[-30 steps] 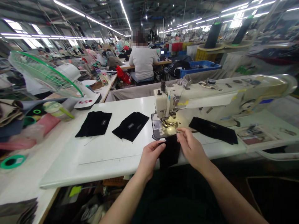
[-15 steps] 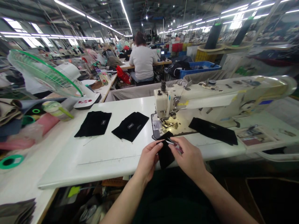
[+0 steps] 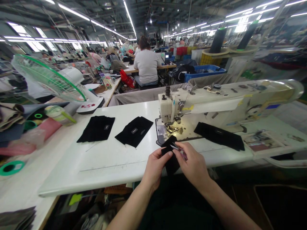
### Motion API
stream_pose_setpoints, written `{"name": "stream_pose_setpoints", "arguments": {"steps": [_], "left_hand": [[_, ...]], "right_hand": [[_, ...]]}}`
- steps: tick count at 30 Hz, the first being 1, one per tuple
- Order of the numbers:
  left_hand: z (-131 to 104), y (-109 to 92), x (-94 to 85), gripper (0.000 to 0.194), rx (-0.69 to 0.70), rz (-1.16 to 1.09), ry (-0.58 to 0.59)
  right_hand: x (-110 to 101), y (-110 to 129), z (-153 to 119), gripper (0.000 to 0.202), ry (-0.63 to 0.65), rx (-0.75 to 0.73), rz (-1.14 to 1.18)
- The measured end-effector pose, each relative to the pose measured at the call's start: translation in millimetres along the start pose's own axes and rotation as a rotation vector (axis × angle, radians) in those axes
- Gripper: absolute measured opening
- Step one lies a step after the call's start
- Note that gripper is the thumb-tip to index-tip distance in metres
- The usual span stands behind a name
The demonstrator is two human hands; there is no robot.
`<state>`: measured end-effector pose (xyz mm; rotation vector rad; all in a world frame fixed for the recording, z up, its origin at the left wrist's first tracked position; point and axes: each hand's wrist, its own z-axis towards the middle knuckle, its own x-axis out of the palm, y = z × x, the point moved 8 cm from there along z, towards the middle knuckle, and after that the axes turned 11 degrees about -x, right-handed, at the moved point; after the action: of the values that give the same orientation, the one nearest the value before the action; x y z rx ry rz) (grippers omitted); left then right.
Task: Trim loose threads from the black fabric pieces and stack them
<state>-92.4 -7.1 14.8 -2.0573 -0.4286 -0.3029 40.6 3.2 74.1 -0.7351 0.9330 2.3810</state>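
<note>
- L hand pinches 1 blk cloth
- R hand grips 1 sm. metal tool
- 3 more blk cloths + 1 sewing machine on table

The sewing machine blocks ahead; tabletop leaves room leftward.

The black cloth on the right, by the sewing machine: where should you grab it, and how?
I'd pinch the black cloth by its near edge, towards the right end, coming from the front with the right hand once that's free. The cloth lies flat and long, slanting closer to the front at that end, and the sewing machine stands behind it.
</note>
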Motion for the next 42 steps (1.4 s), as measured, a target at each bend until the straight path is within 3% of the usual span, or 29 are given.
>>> {"name": "stream_pose_setpoints", "arguments": {"steps": [5, 14, 33, 42], "left_hand": [[-0.9, -4.2, -2.4, 0.031, 0.025, 0.073, -0.03], [-2.0, 3.7, -1.6, 0.029, -0.106, -0.113, -0.025], [-3.6, 5.8, -0.2, 0.039, -0.086, -0.087, -0.012], [-6.5, 5.2, -2.0, 0.026, -0.122, -0.12, -0.071]], "right_hand": [[1.3, 3.2, 0.1, 0.022, 0.016, -0.047, -0.005], [-1.7, -4.2, 0.5, 0.02, 0.0, -0.004, 0.013], [0.9, -4.5, -1.8, 0.023, -0.012, 0.01, 0.021], [-3.0, -5.6, -1.7, 0.021, -0.029, 0.015, 0.02]]}}
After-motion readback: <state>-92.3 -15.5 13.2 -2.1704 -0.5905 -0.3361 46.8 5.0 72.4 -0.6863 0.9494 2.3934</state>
